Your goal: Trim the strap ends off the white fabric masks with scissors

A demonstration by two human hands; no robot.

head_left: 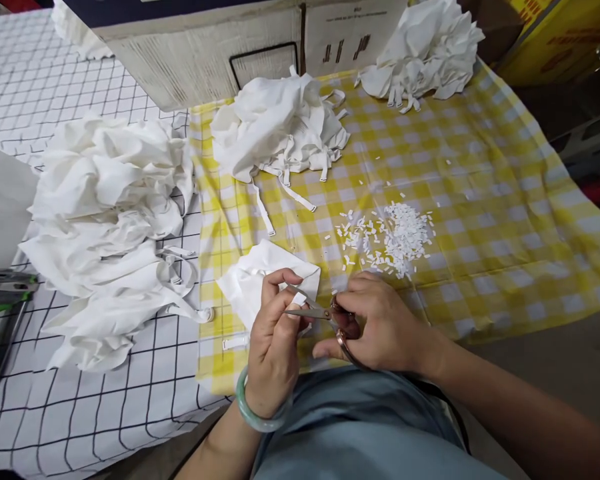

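Observation:
In front of my body, my left hand (276,333) pinches the end of a white fabric strap (299,300). The rest of that white cloth piece (265,270) spreads over the tablecloth just behind the hand. My right hand (380,323) grips a pair of scissors (325,313) by the copper-coloured handles. Their blades stand apart, pointing left, with the strap end between or right beside them. Beyond my right hand lies a loose heap of tiny white cut-off bits (405,233). A short strap end with a clip (236,342) shows left of my left hand.
White cloth piles with straps lie at the left (110,200), at the back middle (280,127) and at the back right (425,53). A large carton (205,60) stands behind. A yellow checked tablecloth (480,267) overlies a white gridded one (145,393). A green-and-black object (0,320) sits far left.

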